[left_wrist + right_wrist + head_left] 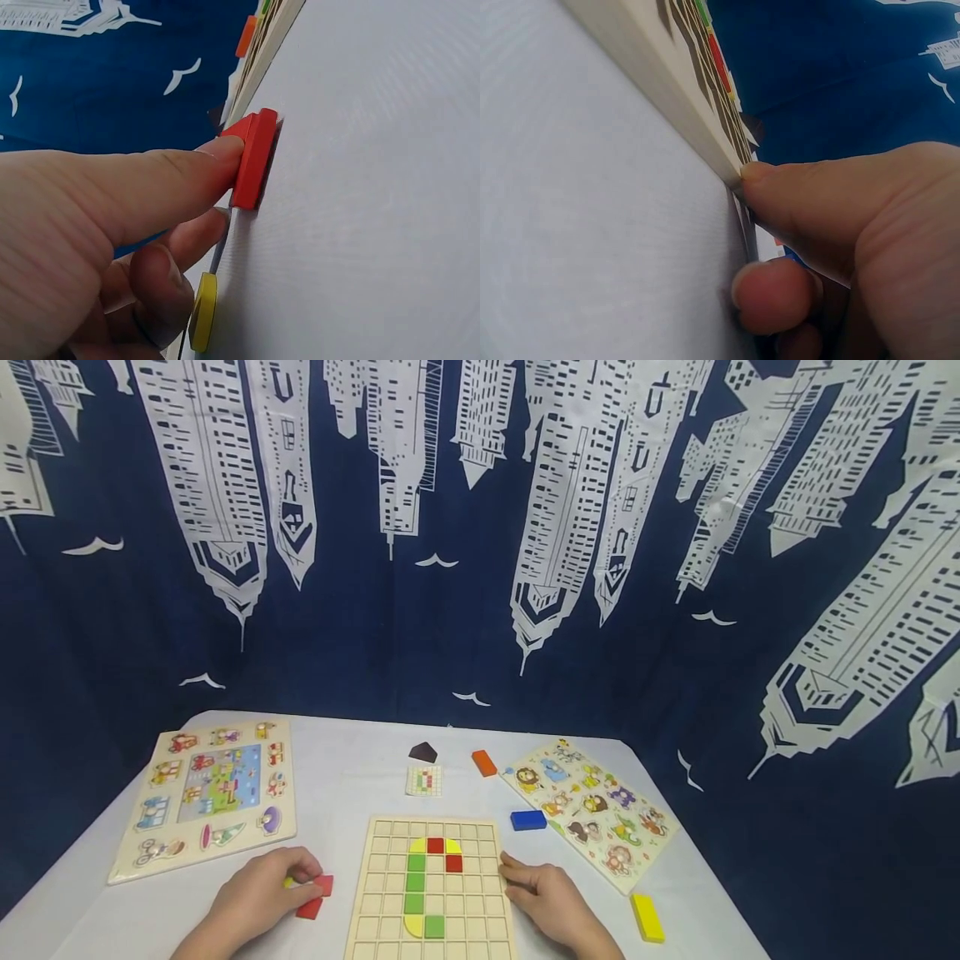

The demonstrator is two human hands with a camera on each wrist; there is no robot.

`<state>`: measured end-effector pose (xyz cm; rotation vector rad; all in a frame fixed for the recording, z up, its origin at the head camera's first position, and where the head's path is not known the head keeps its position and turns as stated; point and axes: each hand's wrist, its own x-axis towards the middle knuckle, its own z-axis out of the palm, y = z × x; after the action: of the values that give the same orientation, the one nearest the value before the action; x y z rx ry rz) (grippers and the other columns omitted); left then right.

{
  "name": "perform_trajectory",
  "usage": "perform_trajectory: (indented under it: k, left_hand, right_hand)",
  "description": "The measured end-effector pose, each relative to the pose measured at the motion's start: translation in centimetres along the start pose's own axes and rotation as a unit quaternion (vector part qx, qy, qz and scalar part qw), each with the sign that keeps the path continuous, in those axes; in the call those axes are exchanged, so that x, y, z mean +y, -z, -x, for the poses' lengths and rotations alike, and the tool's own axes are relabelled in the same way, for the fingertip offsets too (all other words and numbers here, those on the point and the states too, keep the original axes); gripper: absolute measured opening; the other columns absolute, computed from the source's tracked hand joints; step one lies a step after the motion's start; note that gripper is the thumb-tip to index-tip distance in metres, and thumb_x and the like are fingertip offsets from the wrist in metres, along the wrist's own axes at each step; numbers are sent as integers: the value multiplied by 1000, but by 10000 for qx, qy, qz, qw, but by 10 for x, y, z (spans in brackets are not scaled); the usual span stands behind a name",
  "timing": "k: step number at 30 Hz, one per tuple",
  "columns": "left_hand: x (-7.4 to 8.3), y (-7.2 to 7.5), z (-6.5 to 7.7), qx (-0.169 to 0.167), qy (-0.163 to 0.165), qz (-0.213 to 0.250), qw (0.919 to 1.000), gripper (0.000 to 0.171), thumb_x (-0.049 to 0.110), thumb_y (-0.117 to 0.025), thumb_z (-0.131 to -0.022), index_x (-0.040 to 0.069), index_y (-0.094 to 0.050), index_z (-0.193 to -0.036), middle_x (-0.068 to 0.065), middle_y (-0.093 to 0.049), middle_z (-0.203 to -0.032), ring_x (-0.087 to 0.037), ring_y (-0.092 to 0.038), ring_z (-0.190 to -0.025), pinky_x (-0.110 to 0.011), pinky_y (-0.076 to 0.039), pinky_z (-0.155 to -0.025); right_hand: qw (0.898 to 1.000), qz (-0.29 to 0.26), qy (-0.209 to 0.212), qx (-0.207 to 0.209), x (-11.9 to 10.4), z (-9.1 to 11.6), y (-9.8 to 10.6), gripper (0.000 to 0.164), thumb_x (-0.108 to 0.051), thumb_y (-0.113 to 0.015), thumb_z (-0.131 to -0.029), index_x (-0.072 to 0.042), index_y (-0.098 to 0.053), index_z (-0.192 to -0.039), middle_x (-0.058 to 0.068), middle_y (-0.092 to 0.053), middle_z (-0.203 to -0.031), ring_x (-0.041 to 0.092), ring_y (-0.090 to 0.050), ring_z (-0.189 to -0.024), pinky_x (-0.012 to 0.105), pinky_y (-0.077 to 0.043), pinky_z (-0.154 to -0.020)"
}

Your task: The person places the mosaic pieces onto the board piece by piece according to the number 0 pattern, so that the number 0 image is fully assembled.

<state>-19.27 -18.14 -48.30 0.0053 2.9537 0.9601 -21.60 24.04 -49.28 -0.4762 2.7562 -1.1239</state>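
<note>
My left hand [262,893] is left of the wooden grid board, its thumb and forefinger at a red tile [324,884]. In the left wrist view the thumb presses on the red tile [256,161]. Another red tile [309,908] lies just below, and a yellow piece [202,311] sits near the curled fingers. My right hand [551,902] rests by the right edge of the grid board [480,906], thumb touching its side [705,142]. Green tiles [415,882], red tiles [453,863] and yellow rounded pieces [414,926] form a curved figure in the grid.
Behind the board lie a small pattern card [425,781] and a dark five-sided piece [423,752]. Picture puzzles stand at left [168,802] and right [600,802]. Orange [483,763], blue [528,820] and yellow [647,918] blocks lie toward the right.
</note>
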Motion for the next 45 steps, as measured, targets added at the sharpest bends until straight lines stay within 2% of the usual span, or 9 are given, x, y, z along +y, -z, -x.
perform_trajectory:
  k: [13,20,24,27,30,34,37,41,45]
  left_hand:
    - [5,-1,1,148,-138,141,9997,22,30,-89,-77,29,-68,-85,17,-67,-79,-7,-58,-77,-35,-45,-69]
    - [8,-5,2,234,-129,423,9987,21,27,-89,-79,28,-68,-82,14,-66,-74,-9,-57,-70,-33,-41,-64]
    - [9,-5,2,100,-133,1086,9939,17,25,-87,-81,22,-70,-85,9,-67,-76,-11,-59,-68,-30,-45,-63]
    - [14,-7,1,-145,-318,1758,9838,16,25,-84,-84,16,-72,-89,3,-69,-78,-13,-59,-64,-26,-47,-58]
    - [30,-13,-3,-386,-642,1950,9779,16,27,-84,-85,17,-72,-88,3,-69,-78,-13,-57,-63,-27,-46,-55]
    - [62,-29,-11,-507,-1105,1773,9766,13,27,-83,-85,22,-71,-83,8,-67,-76,-13,-58,-68,-27,-43,-58]
    - [83,-43,-18,-502,-1334,1716,9748,13,27,-83,-85,25,-71,-82,11,-66,-74,-11,-60,-70,-27,-44,-60]
    - [106,-61,-25,-448,-1442,1632,9750,13,24,-82,-84,26,-70,-80,14,-65,-72,-8,-59,-67,-29,-44,-58]
    - [123,-73,-29,-364,-1421,1429,9788,15,20,-82,-82,26,-69,-77,14,-64,-68,-7,-57,-62,-32,-42,-55]
  right_hand:
    - [9998,-118,-129,-65,0,2,-1,37,-23,-72,-96,-9,-70,-131,1,-57,-149,34,-52,-140,55,-42,-109]
    - [10000,22,-11,-68,0,2,1,36,-22,-71,-96,-9,-70,-131,1,-58,-148,32,-54,-138,54,-43,-109]
    - [9999,110,58,-27,-1,0,2,36,-22,-71,-96,-10,-70,-130,0,-58,-147,31,-55,-137,52,-44,-108]
    - [9999,121,59,-23,-1,0,2,36,-22,-71,-96,-9,-70,-130,0,-59,-147,30,-55,-137,51,-45,-107]
    - [9999,118,10,-30,-1,1,2,36,-22,-72,-96,-9,-71,-130,0,-59,-147,31,-54,-138,52,-45,-107]
    - [9999,113,-33,-11,-1,2,2,36,-22,-72,-95,-10,-71,-130,0,-59,-147,32,-54,-138,52,-45,-107]
    - [10000,84,-5,-9,0,1,3,37,-23,-72,-95,-10,-71,-130,0,-59,-147,32,-53,-138,43,-53,-100]
    - [10000,4,23,-17,-1,0,3,37,-23,-73,-95,-9,-71,-129,1,-59,-146,33,-53,-138,32,-57,-78]
    - [10000,-22,13,-30,-1,-1,1,36,-23,-73,-95,-9,-71,-129,2,-59,-146,33,-54,-137,32,-57,-78]
